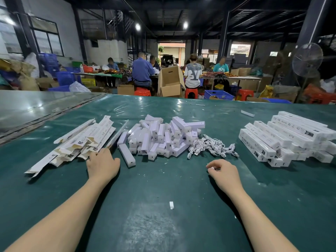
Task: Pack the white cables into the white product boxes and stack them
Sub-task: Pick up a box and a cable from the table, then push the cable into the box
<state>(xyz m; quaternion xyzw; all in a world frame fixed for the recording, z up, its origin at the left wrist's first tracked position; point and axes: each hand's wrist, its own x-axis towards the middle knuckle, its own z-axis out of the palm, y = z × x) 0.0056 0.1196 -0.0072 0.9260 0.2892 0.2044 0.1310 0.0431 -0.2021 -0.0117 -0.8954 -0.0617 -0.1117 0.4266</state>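
Cables (212, 146) lying loose on the table, both hands low beside the piles

White cables are lying in a tangled heap on the green table cover (163, 224), just right of a jumbled pile of small white boxes (161, 137) and touching its near right edge. How many cables are lying there is hard to tell, as the strands are knotting into one another.

The left hand (102, 163) is lying palm down, its forearm stretching in from the lower left. Its relaxed fingers are reaching forward and touching the near edge of a spread of flat, unfolded cartons (81, 140), grasping nothing. One single box (127, 155) is lying just to its right.

The right hand (223, 170) is hovering or resting in front of the cables, knuckles up and fingers curling inward. A small white speck is showing at its fingertips; whether the hand is pinching it or holding nothing cannot be told, since the back of the hand is hiding the fingers.

Longer printed boxes (291, 137) are sitting stacked crosswise at the right, the stack running off the picture's edge. A paper scrap (171, 205) is lying between the forearms. Beyond the table, people are sitting at a far bench (243, 78) near an open cardboard carton (171, 82) and a standing fan (307, 60).
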